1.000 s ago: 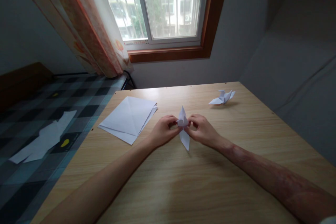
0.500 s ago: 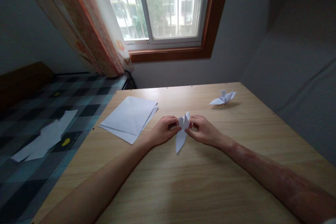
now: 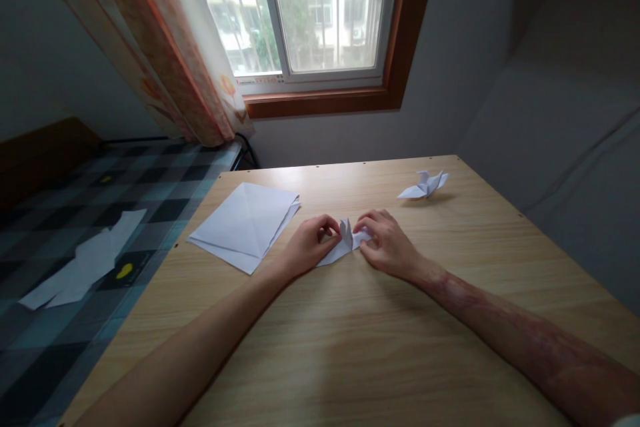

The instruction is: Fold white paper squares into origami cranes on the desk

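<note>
A small, partly folded white paper figure [image 3: 344, 245] lies low over the wooden table [image 3: 380, 347], near its middle. My left hand [image 3: 310, 248] pinches its left side with curled fingers. My right hand [image 3: 385, 243] grips its right side, fingers bent over the paper. A pointed flap of the figure sticks up between the two hands, and a long flap reaches down-left onto the table.
A stack of creased white sheets [image 3: 247, 223] lies left of my hands. A finished paper crane [image 3: 425, 185] sits at the far right of the table. Left of the table is a checked bed cover [image 3: 65, 260] with loose paper scraps [image 3: 83, 267]. A window and curtain stand behind.
The paper figure has been turned and lowered: its long point hung downward between my hands, and now it lies nearly flat, pointing left. Both hands have kept hold of it.
</note>
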`<state>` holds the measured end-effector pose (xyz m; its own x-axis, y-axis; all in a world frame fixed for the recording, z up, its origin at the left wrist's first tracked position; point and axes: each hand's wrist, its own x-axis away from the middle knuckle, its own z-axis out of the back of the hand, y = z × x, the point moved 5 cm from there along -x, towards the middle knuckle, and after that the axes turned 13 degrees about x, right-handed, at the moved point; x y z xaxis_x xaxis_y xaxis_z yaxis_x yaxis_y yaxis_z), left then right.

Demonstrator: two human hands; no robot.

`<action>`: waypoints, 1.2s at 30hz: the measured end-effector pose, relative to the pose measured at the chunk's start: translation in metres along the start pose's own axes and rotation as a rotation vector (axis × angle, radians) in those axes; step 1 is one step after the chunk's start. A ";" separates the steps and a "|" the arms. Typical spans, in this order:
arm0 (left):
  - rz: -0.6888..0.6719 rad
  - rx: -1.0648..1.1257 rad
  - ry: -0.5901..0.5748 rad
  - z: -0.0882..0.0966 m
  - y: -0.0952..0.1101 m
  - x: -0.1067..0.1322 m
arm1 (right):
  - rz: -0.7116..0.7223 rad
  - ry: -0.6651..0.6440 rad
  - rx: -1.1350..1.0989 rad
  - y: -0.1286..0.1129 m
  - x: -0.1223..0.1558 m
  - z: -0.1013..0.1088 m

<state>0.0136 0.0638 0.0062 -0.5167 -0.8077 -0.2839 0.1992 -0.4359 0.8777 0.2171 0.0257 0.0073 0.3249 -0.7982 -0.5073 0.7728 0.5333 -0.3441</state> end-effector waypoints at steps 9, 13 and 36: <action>-0.052 -0.096 0.055 0.003 0.002 -0.001 | -0.020 -0.062 -0.019 0.001 0.000 -0.004; -0.045 -0.139 0.096 0.005 0.005 -0.001 | 0.045 -0.082 -0.048 -0.003 0.000 -0.003; -0.126 -0.246 -0.024 -0.002 0.021 0.000 | 0.052 -0.039 0.069 -0.002 0.000 -0.001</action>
<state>0.0195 0.0535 0.0239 -0.5690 -0.7330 -0.3728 0.3275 -0.6178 0.7149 0.2151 0.0250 0.0067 0.3854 -0.7809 -0.4917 0.7894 0.5549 -0.2625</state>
